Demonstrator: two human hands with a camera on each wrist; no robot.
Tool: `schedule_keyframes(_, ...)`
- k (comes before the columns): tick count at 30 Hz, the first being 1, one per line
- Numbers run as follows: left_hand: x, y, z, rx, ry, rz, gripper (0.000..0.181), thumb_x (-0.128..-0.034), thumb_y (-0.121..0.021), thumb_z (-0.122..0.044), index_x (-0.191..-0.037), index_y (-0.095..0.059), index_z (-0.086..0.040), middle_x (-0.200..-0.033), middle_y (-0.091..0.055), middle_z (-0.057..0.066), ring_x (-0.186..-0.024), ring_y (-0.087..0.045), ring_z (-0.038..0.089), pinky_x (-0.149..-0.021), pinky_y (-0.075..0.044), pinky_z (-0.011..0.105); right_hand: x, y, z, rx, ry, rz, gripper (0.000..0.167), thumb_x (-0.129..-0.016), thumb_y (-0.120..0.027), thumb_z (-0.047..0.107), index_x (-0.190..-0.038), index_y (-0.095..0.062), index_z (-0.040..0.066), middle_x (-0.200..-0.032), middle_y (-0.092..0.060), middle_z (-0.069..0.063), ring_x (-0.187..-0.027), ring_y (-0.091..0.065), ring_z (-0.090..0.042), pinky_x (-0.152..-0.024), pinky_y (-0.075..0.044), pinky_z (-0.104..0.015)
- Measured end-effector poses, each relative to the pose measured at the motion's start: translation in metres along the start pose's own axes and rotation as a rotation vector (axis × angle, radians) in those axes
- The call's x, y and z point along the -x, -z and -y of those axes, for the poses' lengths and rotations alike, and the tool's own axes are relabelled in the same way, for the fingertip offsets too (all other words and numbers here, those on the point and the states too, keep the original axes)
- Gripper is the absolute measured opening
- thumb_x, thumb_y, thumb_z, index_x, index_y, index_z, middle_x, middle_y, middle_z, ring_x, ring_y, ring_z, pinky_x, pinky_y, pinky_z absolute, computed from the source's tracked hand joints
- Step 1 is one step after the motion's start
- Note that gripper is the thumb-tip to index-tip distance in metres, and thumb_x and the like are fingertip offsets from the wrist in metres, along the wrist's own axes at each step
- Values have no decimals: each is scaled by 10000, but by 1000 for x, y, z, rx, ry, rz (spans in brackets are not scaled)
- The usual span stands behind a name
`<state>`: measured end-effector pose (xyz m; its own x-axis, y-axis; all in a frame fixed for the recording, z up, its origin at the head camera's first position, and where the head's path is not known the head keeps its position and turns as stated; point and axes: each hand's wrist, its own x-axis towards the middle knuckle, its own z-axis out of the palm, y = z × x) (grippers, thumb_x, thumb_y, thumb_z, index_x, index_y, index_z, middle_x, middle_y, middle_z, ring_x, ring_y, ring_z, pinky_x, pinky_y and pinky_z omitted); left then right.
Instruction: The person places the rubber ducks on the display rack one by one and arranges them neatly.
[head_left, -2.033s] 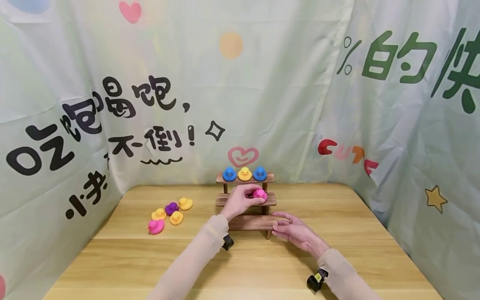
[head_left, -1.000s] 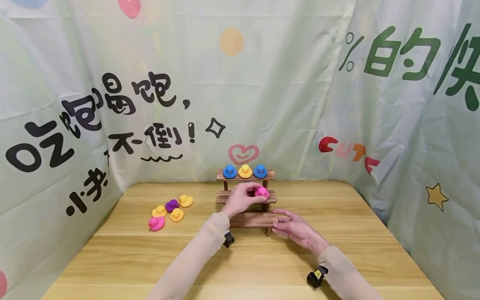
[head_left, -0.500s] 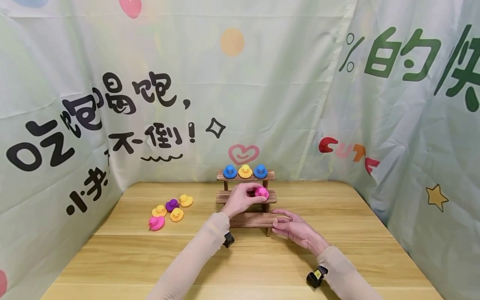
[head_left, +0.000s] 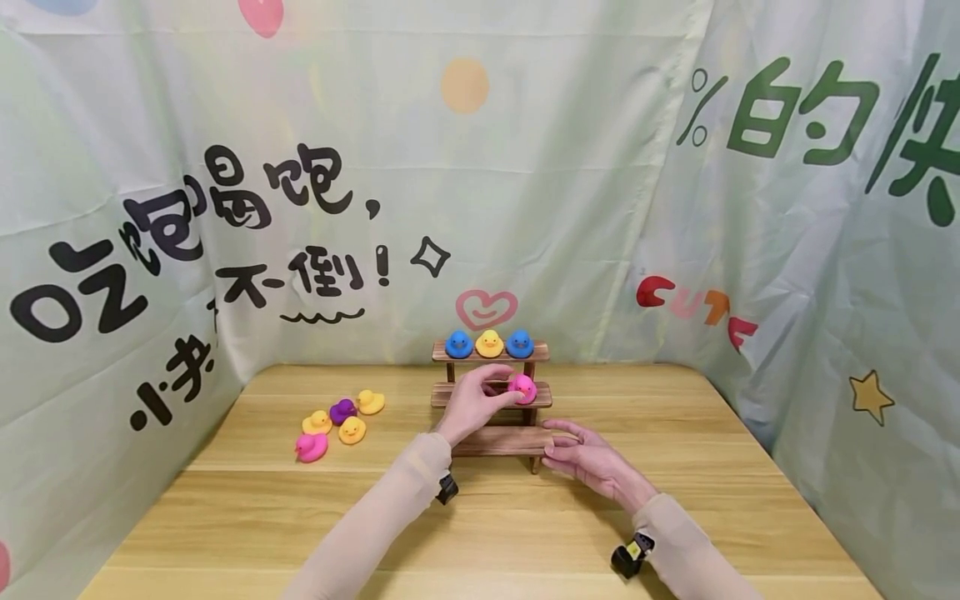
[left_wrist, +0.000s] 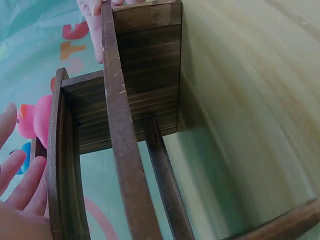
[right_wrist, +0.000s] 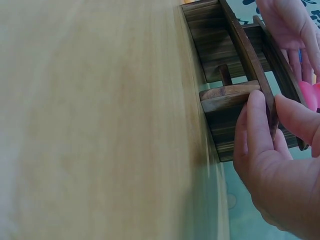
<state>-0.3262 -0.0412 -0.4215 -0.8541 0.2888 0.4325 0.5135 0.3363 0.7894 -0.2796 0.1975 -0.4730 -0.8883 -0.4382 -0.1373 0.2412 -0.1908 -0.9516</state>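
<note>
A pink rubber duck [head_left: 524, 388] sits at the right end of the middle step of a three-step wooden display stand [head_left: 501, 440]. My left hand [head_left: 474, 402] is just left of that duck, its fingers spread and loosened around it; in the left wrist view they appear apart from the pink duck [left_wrist: 36, 118]. With thumb and fingers my right hand [head_left: 596, 465] pinches the right end of the lowest step, seen closely on the stand [right_wrist: 232, 97] in the right wrist view. Blue, yellow and blue ducks [head_left: 490, 344] line the top step.
Left of the stand on the wooden table [head_left: 247, 517] lies a loose group of several ducks: a purple duck [head_left: 343, 411], a pink duck [head_left: 311, 447] and yellow ones [head_left: 352, 430]. Printed curtains [head_left: 555, 208] hang behind and at both sides.
The left hand held the pink duck and set it at the middle step's right end. Now its fingers have loosened and drawn slightly left. The right hand keeps its grip.
</note>
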Motion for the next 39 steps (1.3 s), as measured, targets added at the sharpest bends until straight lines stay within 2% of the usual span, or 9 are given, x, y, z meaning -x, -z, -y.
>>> schedule_keyframes(3, 3, 3, 1, 14, -6, -73, 351, -827, -796, -324, -1125, -709, -161, -1108, -723, 48, -918, -696, 216, -760, -566, 271, 0, -1, 0, -1, -4, -2, 549, -942, -561, -65, -1440, -330, -46, -1059, -518, -91, -907, -645, -132, -924, -544, -289)
schedule_keyframes(6, 5, 8, 2, 23, -5, -113, 262, -837, -788, -318, -1038, -728, -162, -989, -740, 4, -856, -690, 141, -744, -563, 263, 0, -1, 0, -9, -9, -5, 558, -939, -563, -70, -1443, -323, -50, -1058, -516, -92, -902, -646, -132, -923, -545, -290)
schedule_keyframes(10, 7, 15, 4, 23, -3, -131, 187, -853, -768, -337, -946, -743, -177, -844, -734, -34, -733, -648, 79, -654, -535, 246, 1, -2, 1, -15, -9, -7, 572, -938, -560, -75, -1449, -303, -61, -1043, -516, -86, -890, -646, -129, -918, -547, -286)
schedule_keyframes(16, 12, 28, 1, 64, -11, -133, 193, -854, -762, -363, -871, -749, -171, -736, -703, 0, -630, -579, 101, -553, -464, 227, 1, -2, 1, -14, -7, -6, 577, -940, -557, -76, -1454, -294, -65, -1039, -519, -86, -887, -646, -133, -915, -549, -285)
schedule_keyframes(24, 19, 50, 4, 96, 26, -134, 205, -858, -758, -370, -863, -751, -165, -744, -706, 140, -638, -629, 253, -540, -472, 238, 1, -2, 0, -13, -12, -3, 561, -938, -561, -76, -1442, -315, -58, -1033, -533, -83, -885, -645, -134, -915, -550, -292)
schedule_keyframes(27, 21, 58, 7, 115, 29, -138, 214, -866, -757, -329, -875, -752, -116, -759, -695, 194, -611, -607, 207, -545, -488, 254, 1, -3, 0, -13, -13, -4, 559, -937, -564, -75, -1439, -319, -58, -1023, -534, -80, -882, -644, -133, -913, -550, -293)
schedule_keyframes(30, 24, 68, 9, 147, 56, -136, 266, -870, -751, -324, -910, -748, -61, -792, -692, 217, -629, -614, 219, -568, -512, 282, 2, -3, 1, -12, -13, -6, 558, -937, -562, -75, -1439, -319, -58, -1016, -530, -76, -881, -642, -131, -914, -550, -292)
schedule_keyframes(36, 29, 90, 13, 181, 112, -175, 385, -870, -742, -375, -963, -737, -2, -812, -701, 178, -648, -612, 214, -593, -512, 330, 3, -3, 2, -11, -11, -8, 536, -940, -557, -76, -1430, -341, -50, -1013, -528, -75, -881, -644, -132, -911, -551, -290)
schedule_keyframes(39, 33, 101, 14, 171, 134, -185, 369, -875, -736, -384, -952, -739, -22, -794, -706, 128, -641, -606, 194, -601, -500, 342, 2, -2, 2, -15, -11, -9, 516, -936, -564, -75, -1414, -372, -35, -1011, -531, -73, -879, -648, -129, -908, -552, -289)
